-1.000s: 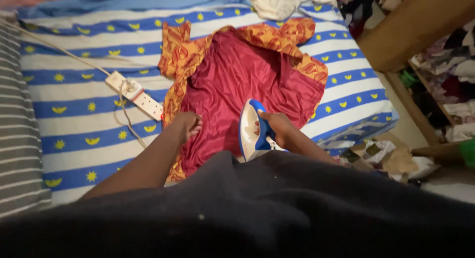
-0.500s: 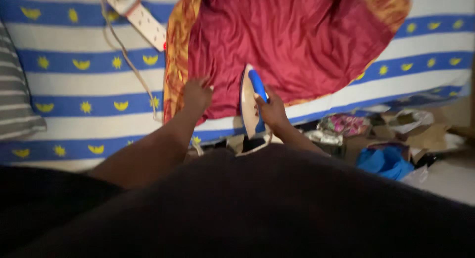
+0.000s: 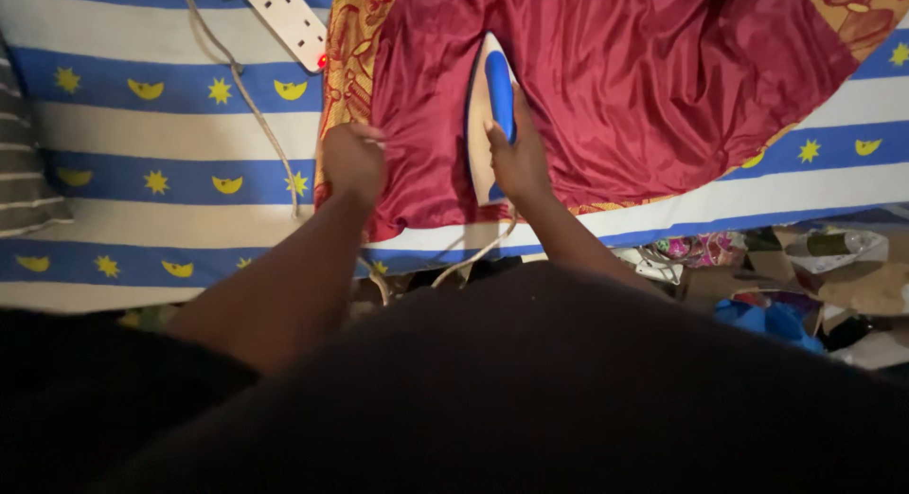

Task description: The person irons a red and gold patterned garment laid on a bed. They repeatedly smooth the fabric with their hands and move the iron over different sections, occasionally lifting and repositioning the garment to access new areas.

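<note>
A dark red satin garment [image 3: 625, 87] with an orange patterned border lies spread on a bed with a blue and white striped sheet [image 3: 170, 134] dotted with yellow suns and moons. My right hand [image 3: 519, 158] grips the blue handle of a white and blue iron [image 3: 490, 106], which rests flat on the red cloth. My left hand [image 3: 352, 161] pinches the garment's left edge beside the orange border, a short way left of the iron. The iron's cord hangs over the bed's front edge.
A white power strip [image 3: 289, 18] with a red light lies on the sheet at the top left, its cable running down the bed. A grey striped pillow [image 3: 24, 162] sits at the far left. Bags, blue cloth and clutter [image 3: 786, 276] cover the floor at right.
The view has tilted down toward the bed's front edge. My right hand has pushed the iron away from me, up onto the red cloth. My left hand has closed on the garment's edge.
</note>
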